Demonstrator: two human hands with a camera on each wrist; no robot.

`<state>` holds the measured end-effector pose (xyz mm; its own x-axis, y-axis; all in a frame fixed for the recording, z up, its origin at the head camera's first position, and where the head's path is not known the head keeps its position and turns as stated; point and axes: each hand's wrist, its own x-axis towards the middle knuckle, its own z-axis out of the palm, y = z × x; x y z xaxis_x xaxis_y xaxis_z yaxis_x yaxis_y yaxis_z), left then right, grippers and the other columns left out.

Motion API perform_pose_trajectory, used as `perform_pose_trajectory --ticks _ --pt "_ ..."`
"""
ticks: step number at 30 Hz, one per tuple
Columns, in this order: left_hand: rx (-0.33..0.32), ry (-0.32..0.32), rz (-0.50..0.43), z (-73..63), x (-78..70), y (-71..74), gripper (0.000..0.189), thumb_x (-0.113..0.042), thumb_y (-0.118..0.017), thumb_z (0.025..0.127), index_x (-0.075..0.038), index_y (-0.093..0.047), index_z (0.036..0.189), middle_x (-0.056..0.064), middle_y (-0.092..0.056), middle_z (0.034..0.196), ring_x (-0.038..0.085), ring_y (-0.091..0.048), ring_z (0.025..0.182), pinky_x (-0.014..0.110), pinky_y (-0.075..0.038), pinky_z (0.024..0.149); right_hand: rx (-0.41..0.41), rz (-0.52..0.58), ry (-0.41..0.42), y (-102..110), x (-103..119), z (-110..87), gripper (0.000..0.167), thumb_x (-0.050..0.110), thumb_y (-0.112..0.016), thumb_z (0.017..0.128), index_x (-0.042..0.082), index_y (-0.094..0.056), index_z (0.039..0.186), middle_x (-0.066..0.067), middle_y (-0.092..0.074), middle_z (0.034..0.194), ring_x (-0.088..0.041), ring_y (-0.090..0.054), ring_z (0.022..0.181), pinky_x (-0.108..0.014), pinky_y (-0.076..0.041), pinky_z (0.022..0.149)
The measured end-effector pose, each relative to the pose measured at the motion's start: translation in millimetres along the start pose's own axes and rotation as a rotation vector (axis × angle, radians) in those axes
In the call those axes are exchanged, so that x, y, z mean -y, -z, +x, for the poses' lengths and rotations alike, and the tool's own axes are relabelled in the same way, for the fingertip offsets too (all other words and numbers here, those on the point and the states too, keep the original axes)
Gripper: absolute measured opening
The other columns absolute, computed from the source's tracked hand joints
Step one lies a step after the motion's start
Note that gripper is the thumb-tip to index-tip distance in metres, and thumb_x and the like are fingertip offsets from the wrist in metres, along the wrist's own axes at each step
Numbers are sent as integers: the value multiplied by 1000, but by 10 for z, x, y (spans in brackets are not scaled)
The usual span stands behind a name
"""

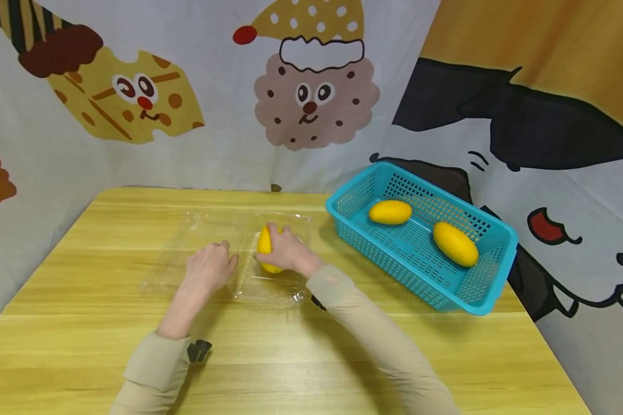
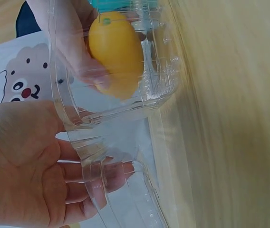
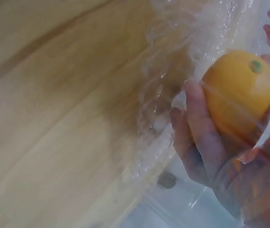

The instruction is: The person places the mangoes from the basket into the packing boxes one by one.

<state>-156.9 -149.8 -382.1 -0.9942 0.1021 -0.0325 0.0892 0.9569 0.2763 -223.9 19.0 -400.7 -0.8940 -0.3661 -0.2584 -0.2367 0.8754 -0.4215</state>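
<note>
A clear plastic clamshell container [image 1: 270,291] lies unfolded on the table, one half on the left and the other on the right. Inside the right half, my right hand [image 1: 289,251] grips a yellow mango [image 1: 263,245] from above. The right wrist view shows fingers and thumb round that mango [image 3: 239,95], its green stem end visible. My left hand [image 1: 210,266] is over the container's middle fold, its fingers loosely bent. In the left wrist view, the fingers of the left hand [image 2: 35,166] show partly through the clear plastic, with nothing visible in the palm; whether they touch the plastic is unclear.
A blue perforated basket [image 1: 394,265] stands to the right on the wooden table [image 1: 291,369]. It holds two mangoes, one on the left [image 1: 390,212] and one on the right [image 1: 455,244]. A cartoon-printed cloth [image 1: 213,161] hangs behind the table.
</note>
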Motion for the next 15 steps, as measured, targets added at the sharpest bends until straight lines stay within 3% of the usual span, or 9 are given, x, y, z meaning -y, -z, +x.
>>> perform_pose_trajectory --ticks 7,13,15 --pt "2 -3 -1 10 1 -2 33 -24 -53 96 8 -59 98 16 -60 77 20 -47 52 25 -37 42 -20 29 8 -48 61 17 85 56 -50 92 10 -12 152 -32 -22 151 -42 -55 118 -49 -52 93" --pt "3 1 -6 18 10 -8 33 -26 -53 96 7 -58 95 17 -61 78 22 -49 55 28 -40 44 -44 23 62 -11 85 -5 70 49 -43 98 8 -21 150 -26 -38 143 -31 -60 105 -41 -55 86" --pt "6 5 -8 18 17 -11 34 -26 -53 96 7 -58 97 19 -62 81 23 -51 56 30 -42 45 -55 -12 71 20 82 -12 65 47 -41 99 9 -24 149 -23 -39 144 -32 -59 109 -43 -54 89"
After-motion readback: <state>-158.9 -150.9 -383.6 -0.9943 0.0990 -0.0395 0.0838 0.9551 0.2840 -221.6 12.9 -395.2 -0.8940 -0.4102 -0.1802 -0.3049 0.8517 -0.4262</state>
